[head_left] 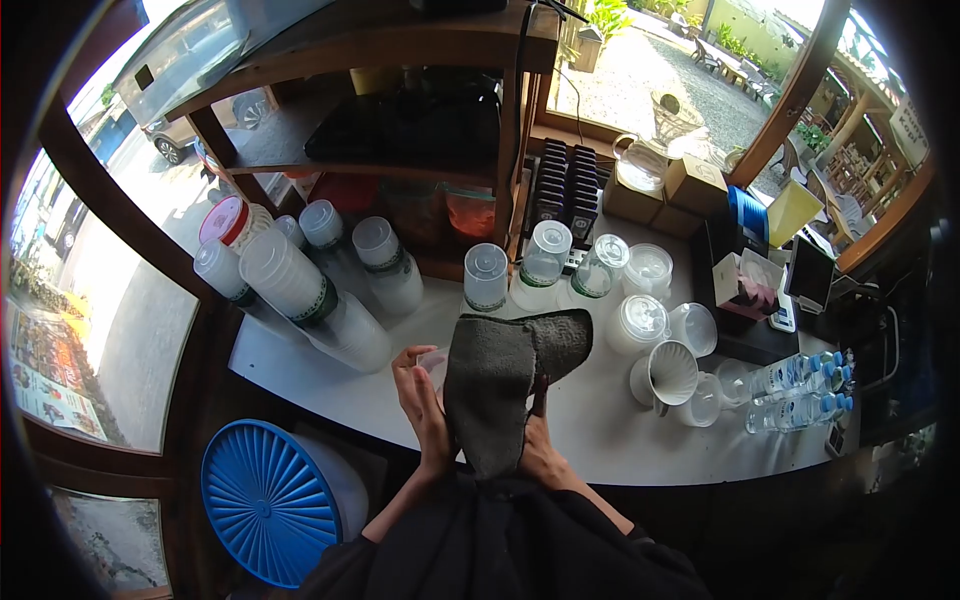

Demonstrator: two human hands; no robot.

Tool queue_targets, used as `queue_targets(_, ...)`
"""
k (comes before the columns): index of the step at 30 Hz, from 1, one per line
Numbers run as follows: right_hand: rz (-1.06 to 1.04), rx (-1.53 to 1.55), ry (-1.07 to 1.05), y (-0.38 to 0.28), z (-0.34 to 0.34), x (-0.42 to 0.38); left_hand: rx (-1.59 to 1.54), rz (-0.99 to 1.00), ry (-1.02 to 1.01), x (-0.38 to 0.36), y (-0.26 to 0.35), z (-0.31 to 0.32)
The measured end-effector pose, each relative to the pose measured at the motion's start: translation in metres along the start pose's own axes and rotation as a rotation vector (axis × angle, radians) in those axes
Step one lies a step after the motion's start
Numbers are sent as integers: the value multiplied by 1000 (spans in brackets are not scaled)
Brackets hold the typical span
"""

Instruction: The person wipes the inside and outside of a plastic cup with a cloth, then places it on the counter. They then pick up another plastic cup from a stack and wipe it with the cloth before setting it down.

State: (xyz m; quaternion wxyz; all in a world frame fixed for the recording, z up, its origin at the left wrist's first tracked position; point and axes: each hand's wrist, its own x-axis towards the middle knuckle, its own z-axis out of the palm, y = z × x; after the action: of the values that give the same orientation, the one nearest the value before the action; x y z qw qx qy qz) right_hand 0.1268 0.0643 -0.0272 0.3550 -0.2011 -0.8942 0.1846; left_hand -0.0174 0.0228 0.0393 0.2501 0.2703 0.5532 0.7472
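Note:
A dark grey cloth [492, 375] hangs over the front of the white counter [415, 330], spread between my hands. My right hand [541, 445] is closed on its right side, with the thumb up against the fabric. My left hand [424, 415] is at the cloth's left edge, its fingers curled round a clear plastic container [433, 364]. Most of that container is hidden behind the cloth, so its full shape does not show. Just beyond the cloth, an upturned clear plastic cup [486, 274] stands on the counter.
Tall stacks of plastic cups [345, 325] stand at the left. On the right are a ribbed white dripper [664, 376], clear round containers [640, 322] and several water bottles [795, 392]. A blue-lidded bin [270, 505] is below left. Wooden shelving [370, 165] rises behind.

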Motion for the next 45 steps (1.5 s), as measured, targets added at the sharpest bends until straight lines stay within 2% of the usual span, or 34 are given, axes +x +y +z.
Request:
queue_targets(3, 176, 141, -42, -3, -28, 2, -98, -104, -6, -4, -3, 1)
queue_targets(8, 204, 171, 8, -11, -15, 9, -277, -116, -91, -10, -23, 0)
queue_targets(9, 197, 176, 31, -13, -5, 9, -355, -148, -16, -11, -28, 2)
queue_targets(12, 195, 183, 64, -15, 7, 9, -448, -245, -97, -11, 20, 10)
queue_targets(15, 196, 195, 68, -15, 11, 6, -226, -320, -283, -2, -5, -13)
queue_targets(17, 203, 205, 54, -14, 8, 3, -104, -276, -385, -2, -19, -17)
queue_targets(19, 220, 220, 34, -13, 2, -1, -149, -366, -399, -3, -20, -15)
queue_targets(21, 242, 230, 13, -13, -4, -5, -362, -594, -322, -8, -14, -6)
queue_targets(24, 247, 243, 11, -15, 1, -6, -445, -651, -284, -15, -11, 3)
queue_targets(28, 235, 250, 29, -16, 16, -5, -48, -361, -236, -24, -10, 13)
queue_targets(35, 182, 248, -8, 12, 51, -22, -447, -459, -196, -22, -7, 11)
queue_targets(39, 135, 182, -23, 10, 53, -15, -410, -490, -151, -20, -14, 3)
queue_targets(43, 494, 1000, 136, -1, 64, 0, -414, -450, -60, -25, -15, 6)
queue_targets(45, 504, 1150, 184, 4, 69, -3, -427, -449, -56, -26, -8, 7)
